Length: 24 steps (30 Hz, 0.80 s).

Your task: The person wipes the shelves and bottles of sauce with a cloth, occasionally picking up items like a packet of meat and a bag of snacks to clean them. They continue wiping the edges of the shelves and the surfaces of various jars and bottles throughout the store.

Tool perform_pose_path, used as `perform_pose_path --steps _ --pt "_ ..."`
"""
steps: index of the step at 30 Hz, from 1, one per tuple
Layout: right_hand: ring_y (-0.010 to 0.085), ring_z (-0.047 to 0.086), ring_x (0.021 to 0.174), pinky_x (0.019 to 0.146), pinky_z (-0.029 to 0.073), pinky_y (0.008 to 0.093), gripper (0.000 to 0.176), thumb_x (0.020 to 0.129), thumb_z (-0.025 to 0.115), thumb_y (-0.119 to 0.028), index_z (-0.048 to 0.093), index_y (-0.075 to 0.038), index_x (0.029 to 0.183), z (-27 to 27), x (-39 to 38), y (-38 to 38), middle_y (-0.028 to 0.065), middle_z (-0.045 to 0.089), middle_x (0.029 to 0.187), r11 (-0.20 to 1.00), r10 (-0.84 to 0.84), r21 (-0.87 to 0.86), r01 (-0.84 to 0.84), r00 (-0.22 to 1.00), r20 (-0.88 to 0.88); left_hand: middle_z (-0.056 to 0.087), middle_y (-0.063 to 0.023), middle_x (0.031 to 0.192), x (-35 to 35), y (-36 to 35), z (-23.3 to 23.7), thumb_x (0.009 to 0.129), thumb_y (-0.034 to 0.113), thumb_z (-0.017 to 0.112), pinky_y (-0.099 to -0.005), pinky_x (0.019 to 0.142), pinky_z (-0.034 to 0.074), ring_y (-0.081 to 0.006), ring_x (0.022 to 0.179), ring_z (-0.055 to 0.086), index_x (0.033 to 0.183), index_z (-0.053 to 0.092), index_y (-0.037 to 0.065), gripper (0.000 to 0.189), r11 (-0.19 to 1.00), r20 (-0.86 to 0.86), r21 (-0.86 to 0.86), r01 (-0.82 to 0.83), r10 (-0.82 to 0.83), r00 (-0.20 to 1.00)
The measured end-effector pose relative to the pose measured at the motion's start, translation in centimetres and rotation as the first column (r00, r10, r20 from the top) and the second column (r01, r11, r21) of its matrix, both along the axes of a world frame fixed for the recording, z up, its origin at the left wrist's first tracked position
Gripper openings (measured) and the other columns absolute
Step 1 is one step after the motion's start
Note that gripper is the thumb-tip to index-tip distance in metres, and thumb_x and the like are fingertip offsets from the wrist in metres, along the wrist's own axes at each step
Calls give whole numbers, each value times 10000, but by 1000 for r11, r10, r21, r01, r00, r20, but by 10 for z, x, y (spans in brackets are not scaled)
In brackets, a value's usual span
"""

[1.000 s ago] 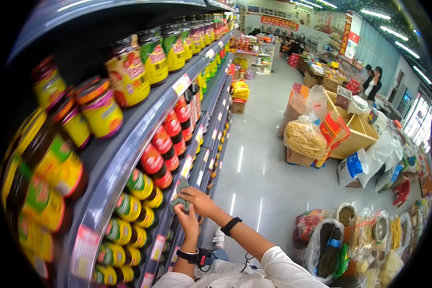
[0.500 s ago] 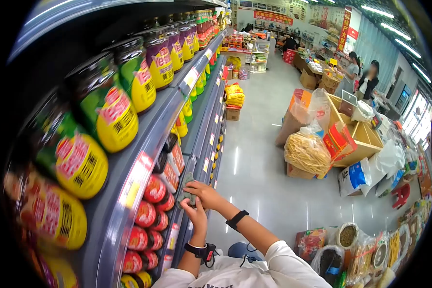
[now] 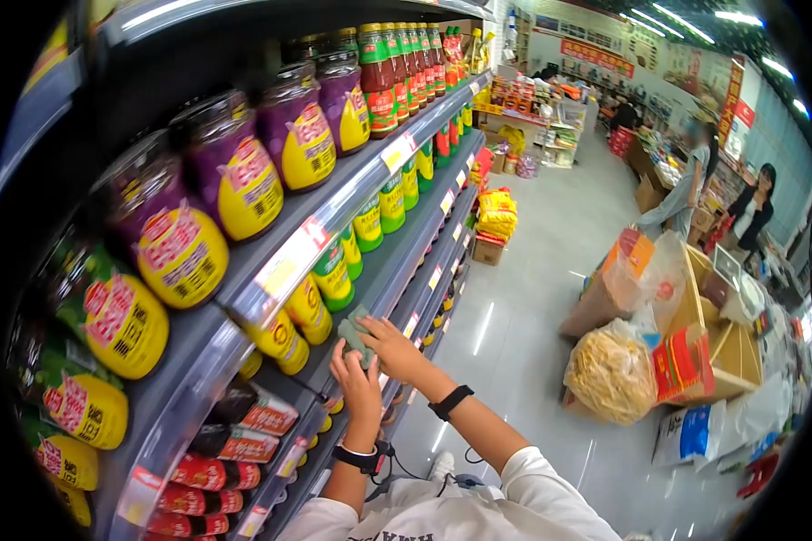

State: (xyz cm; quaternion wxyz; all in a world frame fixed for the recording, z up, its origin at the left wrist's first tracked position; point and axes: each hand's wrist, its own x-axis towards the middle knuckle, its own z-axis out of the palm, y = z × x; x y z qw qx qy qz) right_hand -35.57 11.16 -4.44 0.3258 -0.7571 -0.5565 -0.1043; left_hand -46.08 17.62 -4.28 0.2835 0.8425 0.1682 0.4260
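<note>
Both hands meet at a grey-green cloth beside the edge of a middle shelf. My left hand has its fingers wrapped on the cloth's lower side. My right hand lies over the cloth's right side with its fingers bent onto it. Green-capped yellow bottles stand just behind the cloth, and plain yellow bottles are to its left. On the shelf above are purple-and-yellow jars and red sauce bottles.
Red-labelled jars fill a lower shelf. Across the aisle floor stand a bag of tan sticks and a wooden bin. Yellow packages sit at the shelf's far end. Two people are at the back right.
The view has shifted along the shelf, bringing more purple jars and red bottles into sight. My hands and the cloth are now beside the green-capped bottles. One person at the back has changed posture.
</note>
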Motion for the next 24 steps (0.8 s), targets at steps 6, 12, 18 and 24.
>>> perform_pose_path --steps 6,12,18,24 --pt "264 403 1248 1076 228 490 402 708 599 -154 514 -81 1095 0 51 2 101 496 1222 1000 6 18 -7 997 76 482 -236 1211 47 -3 3 783 158 627 -459 961 324 -397 1122 442 1166 426 -17 466 993 -195 -39 -114 104 975" --pt "260 480 1132 1071 219 505 321 729 572 -185 500 -105 1031 0 91 2 90 505 1077 995 47 82 -51 998 39 450 -325 1172 103 -14 8 754 68 489 -488 991 308 -450 1110 426 1233 340 -110 532 985 -214 23 -168 169 962" --pt "243 490 1128 1055 210 547 336 739 568 -203 494 -122 1057 -7 152 -8 92 489 1104 993 15 121 -19 999 35 452 -305 1185 168 -25 9 737 74 503 -484 993 311 -440 1110 428 1220 366 -101 532 981 -235 93 -171 189 954" --pt "243 471 1164 1018 249 534 363 743 564 -221 494 -107 1080 -11 246 -20 109 477 1183 991 36 129 -41 998 42 443 -295 1188 264 -36 1 714 84 519 -500 986 315 -442 1103 425 1200 382 -95 535 967 -174 170 -190 220 960"
